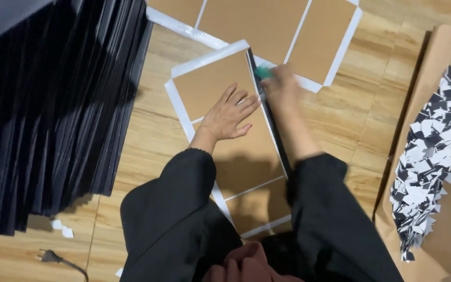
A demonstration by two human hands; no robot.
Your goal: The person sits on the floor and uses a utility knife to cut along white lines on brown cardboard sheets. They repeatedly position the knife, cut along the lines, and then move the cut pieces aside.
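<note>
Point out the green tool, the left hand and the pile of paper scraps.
green tool [262, 72], head view, on its blurred green end showing beyond the right hand [282, 87].
left hand [229, 115], head view, on its back.
pile of paper scraps [430, 151], head view, on its middle.

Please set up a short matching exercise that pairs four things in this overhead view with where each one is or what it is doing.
Things:
1. left hand
2. right hand
3. stack of black sheets
4. heap of black and white paper scraps

Places or states:
A. piled on brown paper at the right edge
B. pressed flat, fingers spread, on the brown board
C. fanned out at the left
D. blurred, holding a small green tool against the board's right edge

Pairs: 1-B, 2-D, 3-C, 4-A
</note>
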